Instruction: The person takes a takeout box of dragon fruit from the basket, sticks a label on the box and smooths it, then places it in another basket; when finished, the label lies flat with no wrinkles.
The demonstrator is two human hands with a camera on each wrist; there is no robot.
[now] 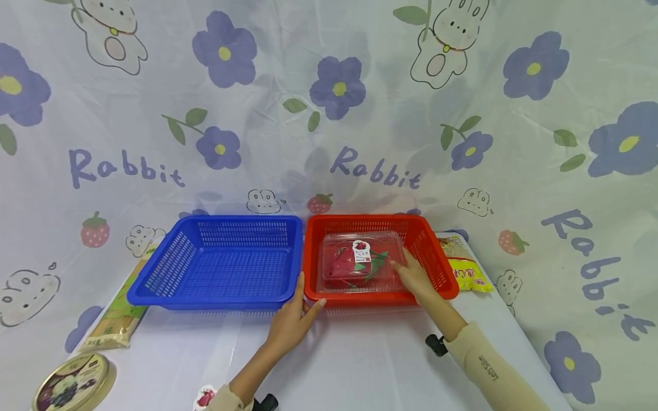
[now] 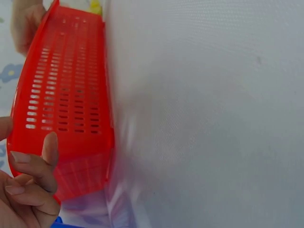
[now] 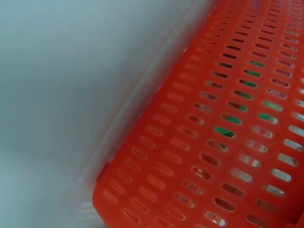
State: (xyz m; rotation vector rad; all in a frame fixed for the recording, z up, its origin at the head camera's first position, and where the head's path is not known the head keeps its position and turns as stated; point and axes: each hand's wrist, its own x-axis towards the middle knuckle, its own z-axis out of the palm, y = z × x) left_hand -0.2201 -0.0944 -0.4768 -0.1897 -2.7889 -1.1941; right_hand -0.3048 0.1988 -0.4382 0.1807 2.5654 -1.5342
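A clear plastic clamshell box (image 1: 336,274) with a white label sits in the red basket (image 1: 442,279), tilted a little. Inside it is something red with green leaf-like parts. My right hand (image 1: 415,279) grips the box's right side, thumb on the lid and the other fingers mostly hidden. At the basket's front left corner my left hand (image 1: 290,322) holds the rim, with curled fingers (image 2: 35,166) against the outer wall. Only the slotted wall of the red basket (image 3: 213,128) shows in the right wrist view, with green and red showing through.
A blue basket (image 1: 216,299) stands left of the red one. A noodle-like packet (image 1: 115,319) and a round tin (image 1: 72,382) lie at the left. Right of the red basket is a yellow snack bag (image 1: 469,274). A patterned cloth (image 1: 277,131) hangs behind.
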